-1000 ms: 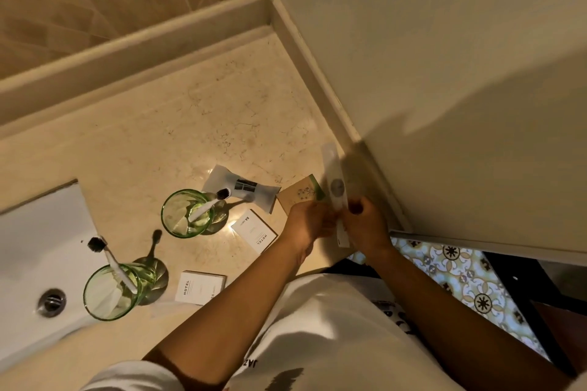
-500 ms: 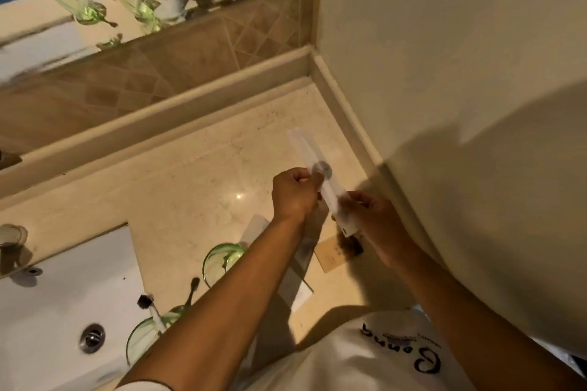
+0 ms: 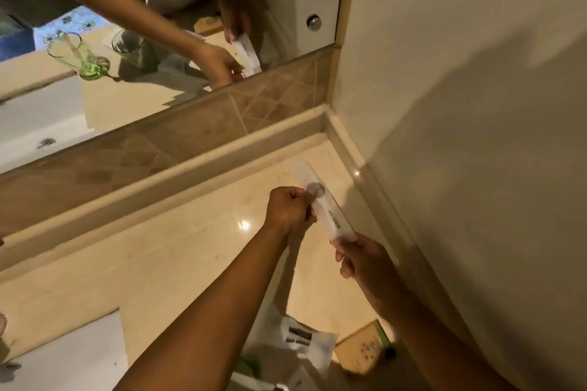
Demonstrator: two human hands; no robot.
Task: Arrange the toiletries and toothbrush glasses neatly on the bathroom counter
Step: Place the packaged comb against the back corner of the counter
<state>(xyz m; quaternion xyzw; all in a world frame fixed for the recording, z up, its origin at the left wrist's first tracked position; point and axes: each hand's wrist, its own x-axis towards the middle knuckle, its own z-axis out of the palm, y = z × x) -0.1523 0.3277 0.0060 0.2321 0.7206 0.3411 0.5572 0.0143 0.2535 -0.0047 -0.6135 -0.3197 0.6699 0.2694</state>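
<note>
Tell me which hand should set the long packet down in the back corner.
Probably the left hand. It grips the packet near its middle, closer to the corner; the right hand only pinches the near end, so it could let go first.

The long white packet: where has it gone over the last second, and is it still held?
Both hands carried the long white packet from near the counter's front edge toward the back corner by the wall. The left hand still has its grip mid-length, the right hand at the near end. The grey pouch and tan box stayed put.
</note>
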